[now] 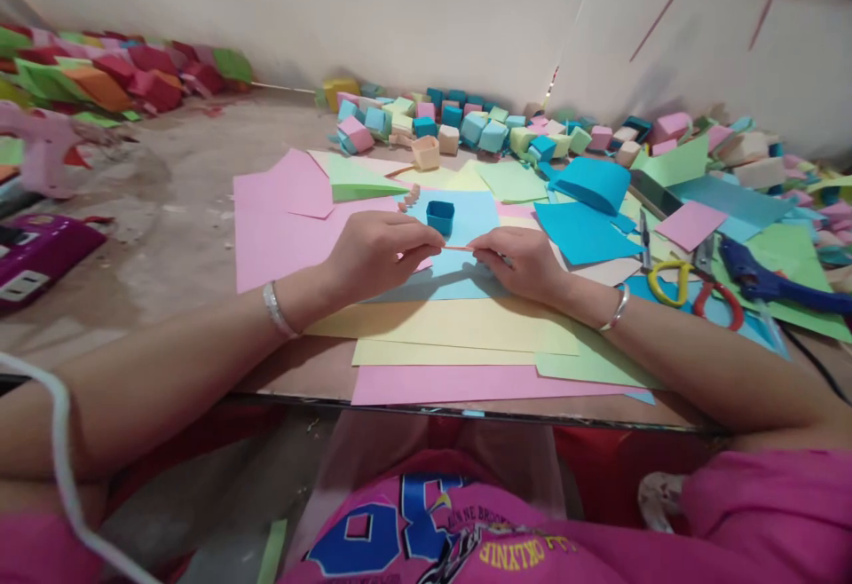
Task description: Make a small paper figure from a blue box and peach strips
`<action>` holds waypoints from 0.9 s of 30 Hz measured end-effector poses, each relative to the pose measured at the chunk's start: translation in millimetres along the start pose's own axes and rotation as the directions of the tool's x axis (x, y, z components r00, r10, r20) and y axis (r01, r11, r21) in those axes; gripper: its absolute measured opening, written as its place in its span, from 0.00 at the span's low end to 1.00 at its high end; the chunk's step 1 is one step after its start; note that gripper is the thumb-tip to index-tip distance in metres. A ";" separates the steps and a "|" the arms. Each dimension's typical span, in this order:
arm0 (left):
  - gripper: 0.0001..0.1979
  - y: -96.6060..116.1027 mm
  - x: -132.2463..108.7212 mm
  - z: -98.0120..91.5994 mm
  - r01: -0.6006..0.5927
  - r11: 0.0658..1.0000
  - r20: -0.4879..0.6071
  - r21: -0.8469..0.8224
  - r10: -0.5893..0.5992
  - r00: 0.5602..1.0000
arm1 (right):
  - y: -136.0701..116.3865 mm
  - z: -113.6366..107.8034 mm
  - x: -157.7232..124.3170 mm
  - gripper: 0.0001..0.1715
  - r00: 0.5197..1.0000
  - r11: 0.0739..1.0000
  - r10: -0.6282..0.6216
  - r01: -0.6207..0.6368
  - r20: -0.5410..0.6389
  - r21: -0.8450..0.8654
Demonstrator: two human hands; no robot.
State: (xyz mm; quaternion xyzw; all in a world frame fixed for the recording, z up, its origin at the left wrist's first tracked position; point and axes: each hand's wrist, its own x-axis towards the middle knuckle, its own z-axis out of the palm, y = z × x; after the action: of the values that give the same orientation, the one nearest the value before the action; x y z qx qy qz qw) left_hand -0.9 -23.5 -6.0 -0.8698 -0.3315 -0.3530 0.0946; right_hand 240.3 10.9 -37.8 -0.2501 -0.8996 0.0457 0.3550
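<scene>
My left hand (390, 248) and my right hand (523, 257) face each other above the papers. Each pinches one end of a thin peach-coloured strip (459, 248), stretched level between the fingertips. It looks like paper seen edge-on. Just behind the fingers stands a small open dark-blue paper box (440, 218) on a light-blue sheet (476, 207). A curled peach scrap (410, 198) lies left of the box, and farther back sits an open peach paper box (426, 153).
Several small paper cubes (493, 135) line the wall. Pink sheets (272, 229) spread leftward. On the right are yellow-handled scissors (669, 284), red-handled scissors (719, 304) and a blue glue gun (765, 278). A purple device (50, 256) stands at far left, a white cord (63, 442) in front.
</scene>
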 end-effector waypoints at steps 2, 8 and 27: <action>0.08 0.4 0.2 -0.2 0.012 1.000 0.008 -0.023 -0.012 1.000 | -0.5 -0.1 0.2 0.11 1.000 1.000 0.006 -0.006 0.009 -0.004; 0.08 1.0 2.2 -1.2 0.036 0.998 0.019 -0.054 -0.035 0.999 | -0.9 -0.9 -0.3 0.10 1.000 1.000 -0.003 0.003 0.000 -0.012; 0.07 1.5 4.3 -1.4 0.114 0.991 0.013 -0.073 -0.113 0.993 | -6.0 -2.3 -5.3 0.13 1.000 0.998 0.004 -0.004 -0.001 -0.061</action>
State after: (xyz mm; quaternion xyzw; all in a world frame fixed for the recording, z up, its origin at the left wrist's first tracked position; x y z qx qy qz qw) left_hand 1.6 -23.0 -2.0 -0.8540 -0.3677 -0.3660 0.0406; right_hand 242.7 2.9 -37.9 -0.2625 -0.9000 0.0187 0.3474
